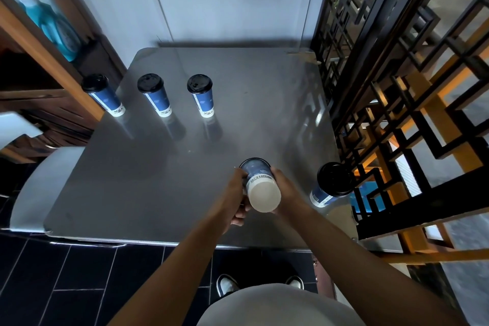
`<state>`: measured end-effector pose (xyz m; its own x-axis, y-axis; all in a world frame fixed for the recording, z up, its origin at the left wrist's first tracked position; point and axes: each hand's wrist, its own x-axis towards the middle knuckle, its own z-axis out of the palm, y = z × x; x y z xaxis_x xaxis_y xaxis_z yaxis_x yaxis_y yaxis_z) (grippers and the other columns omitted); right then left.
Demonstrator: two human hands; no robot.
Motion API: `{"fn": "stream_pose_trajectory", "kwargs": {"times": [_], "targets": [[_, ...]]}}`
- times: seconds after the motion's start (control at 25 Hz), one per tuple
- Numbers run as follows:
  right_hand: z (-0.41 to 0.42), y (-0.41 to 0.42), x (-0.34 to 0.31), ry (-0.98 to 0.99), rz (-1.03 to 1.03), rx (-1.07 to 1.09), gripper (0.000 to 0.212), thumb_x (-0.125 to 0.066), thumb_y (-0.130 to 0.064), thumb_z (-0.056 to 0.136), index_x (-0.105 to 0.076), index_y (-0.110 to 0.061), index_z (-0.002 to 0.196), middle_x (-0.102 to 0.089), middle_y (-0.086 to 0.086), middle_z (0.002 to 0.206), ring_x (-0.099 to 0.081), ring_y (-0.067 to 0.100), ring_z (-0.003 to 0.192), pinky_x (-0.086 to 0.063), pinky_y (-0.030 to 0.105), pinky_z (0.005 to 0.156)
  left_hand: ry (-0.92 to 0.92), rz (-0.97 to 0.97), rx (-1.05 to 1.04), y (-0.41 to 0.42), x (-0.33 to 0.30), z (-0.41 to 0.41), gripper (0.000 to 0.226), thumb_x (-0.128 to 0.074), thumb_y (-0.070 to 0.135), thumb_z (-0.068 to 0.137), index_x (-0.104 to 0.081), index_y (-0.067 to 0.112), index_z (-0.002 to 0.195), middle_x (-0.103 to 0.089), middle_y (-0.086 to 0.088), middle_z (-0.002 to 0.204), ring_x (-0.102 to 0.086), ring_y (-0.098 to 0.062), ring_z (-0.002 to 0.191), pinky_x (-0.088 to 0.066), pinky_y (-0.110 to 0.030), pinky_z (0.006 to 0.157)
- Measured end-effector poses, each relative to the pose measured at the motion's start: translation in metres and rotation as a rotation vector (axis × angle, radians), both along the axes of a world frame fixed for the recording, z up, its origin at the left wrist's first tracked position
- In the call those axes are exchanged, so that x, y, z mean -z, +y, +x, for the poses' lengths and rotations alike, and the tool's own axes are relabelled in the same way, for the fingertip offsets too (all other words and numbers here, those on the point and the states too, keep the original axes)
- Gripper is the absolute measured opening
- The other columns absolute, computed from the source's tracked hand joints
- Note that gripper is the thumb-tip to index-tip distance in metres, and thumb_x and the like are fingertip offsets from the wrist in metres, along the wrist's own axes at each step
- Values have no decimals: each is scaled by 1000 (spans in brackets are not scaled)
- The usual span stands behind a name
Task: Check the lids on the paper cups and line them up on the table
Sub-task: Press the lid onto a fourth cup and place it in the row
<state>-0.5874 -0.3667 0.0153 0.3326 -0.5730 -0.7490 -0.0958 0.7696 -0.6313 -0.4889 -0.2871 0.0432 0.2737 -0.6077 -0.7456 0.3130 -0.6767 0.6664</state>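
A: Cups status? 
B: Three lidded cups [156,94] in a far-left row. Both hands, left hand [232,197] and right hand [284,193], grip the held cup [260,185], near centre, tipped bottom-up.
A: Left?
B: Near-right cup [330,184].

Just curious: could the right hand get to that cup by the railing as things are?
Probably yes, once it lets go. The right hand and left hand both grip the tilted cup. The cup by the railing stands just beside the right hand, with bare table between them.
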Motion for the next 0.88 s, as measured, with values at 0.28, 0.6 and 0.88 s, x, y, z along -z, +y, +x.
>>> {"fn": "stream_pose_trajectory", "kwargs": {"times": [0.28, 0.6, 0.88], "targets": [[-8, -4, -16, -13, 80, 19, 42, -43, -43, 102, -59, -7, 118, -68, 9, 68, -66, 20, 51, -50, 23, 39, -145, -38, 1, -4, -8, 4, 41, -31, 43, 94, -45, 16, 65, -45, -3, 46, -29, -16, 41, -23, -22, 49], [-3, -8, -20, 17, -34, 41, 41, -46, -35, 102, -57, -9, 131, -66, 20, 121, -64, 35, 106, -51, 35, 68, -142, -79, 32, -7, -9, 1, 71, -22, 66, 97, -61, 14, 69, -53, -6, 46, -37, -17, 42, -28, -21, 49], [-6, -11, -22, -42, -163, 101, 32, -42, -4, 101, -62, -4, 126, -65, 16, 106, -59, 30, 88, -46, 31, 62, -100, -82, 10, -8, -3, 6, 64, -40, 73, 85, -53, 14, 66, -42, -5, 48, -27, -15, 40, -21, -19, 48]]}}
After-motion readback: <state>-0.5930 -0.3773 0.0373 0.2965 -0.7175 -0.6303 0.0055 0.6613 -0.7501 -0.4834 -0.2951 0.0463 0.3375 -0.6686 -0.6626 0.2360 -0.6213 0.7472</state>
